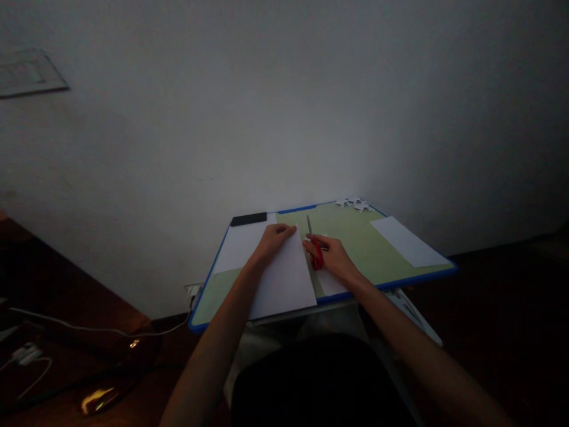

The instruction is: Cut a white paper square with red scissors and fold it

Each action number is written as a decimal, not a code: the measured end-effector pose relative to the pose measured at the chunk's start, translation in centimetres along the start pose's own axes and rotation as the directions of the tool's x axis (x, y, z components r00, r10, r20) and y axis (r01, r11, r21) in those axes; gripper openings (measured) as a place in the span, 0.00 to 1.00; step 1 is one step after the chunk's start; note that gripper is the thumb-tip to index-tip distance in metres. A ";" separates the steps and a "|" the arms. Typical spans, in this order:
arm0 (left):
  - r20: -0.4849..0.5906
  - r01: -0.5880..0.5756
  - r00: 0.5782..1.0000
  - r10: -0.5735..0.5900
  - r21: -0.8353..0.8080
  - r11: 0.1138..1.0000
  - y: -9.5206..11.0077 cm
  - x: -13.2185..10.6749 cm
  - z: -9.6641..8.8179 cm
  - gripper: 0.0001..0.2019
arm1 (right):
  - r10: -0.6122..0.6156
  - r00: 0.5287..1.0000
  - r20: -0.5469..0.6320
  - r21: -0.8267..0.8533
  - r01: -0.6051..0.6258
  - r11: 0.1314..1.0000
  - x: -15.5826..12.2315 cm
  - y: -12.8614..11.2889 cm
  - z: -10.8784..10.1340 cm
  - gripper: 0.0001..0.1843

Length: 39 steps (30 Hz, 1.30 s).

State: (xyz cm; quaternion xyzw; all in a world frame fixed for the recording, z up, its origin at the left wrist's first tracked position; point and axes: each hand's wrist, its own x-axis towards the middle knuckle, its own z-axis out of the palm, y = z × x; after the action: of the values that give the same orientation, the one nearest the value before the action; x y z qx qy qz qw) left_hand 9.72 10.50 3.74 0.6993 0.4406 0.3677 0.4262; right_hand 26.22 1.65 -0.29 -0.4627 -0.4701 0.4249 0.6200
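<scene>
Head camera view: two bare hands work with paper and scissors over a table (368, 255) with a green top and blue rim, set against a pale wall (311, 107). The person's left hand (273, 240) pinches the far right corner of a large sheet (284, 284), thumb and fingers closed on it. That sheet lies left of the table's middle, its lower end reaching across the front rim. The right hand (333, 255) is closed around the red handles of a pair of scissors (316, 252), held over the middle of the table just beside the sheet, blades toward the far rim; whether the blades are parted cannot be told. Beneath that hand, a smaller piece of paper (329, 283) runs to the table's front rim. White cut-outs with pointed edges (353, 203) sit in a cluster at the table's far right corner, and a blank white page (409, 242) lies along its right side. At the far left corner rests a flat black object (249, 219), next to another white sheet (237, 244). Left of the table, a pale cable (89, 328) trails through the dark.
</scene>
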 end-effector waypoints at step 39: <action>-0.294 -0.462 0.800 0.523 0.255 0.849 10.1 -19.0 -0.3 0.07 | -0.236 0.957 0.168 0.298 0.179 0.937 -15.5 -1.8 -0.5 0.28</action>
State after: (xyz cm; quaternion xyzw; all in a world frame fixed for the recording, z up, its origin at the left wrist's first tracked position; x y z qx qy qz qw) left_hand 6.04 -9.55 10.55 0.7460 0.3418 0.5463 0.1679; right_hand 23.84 -13.68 -1.57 -0.2725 -0.5119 0.4634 0.6700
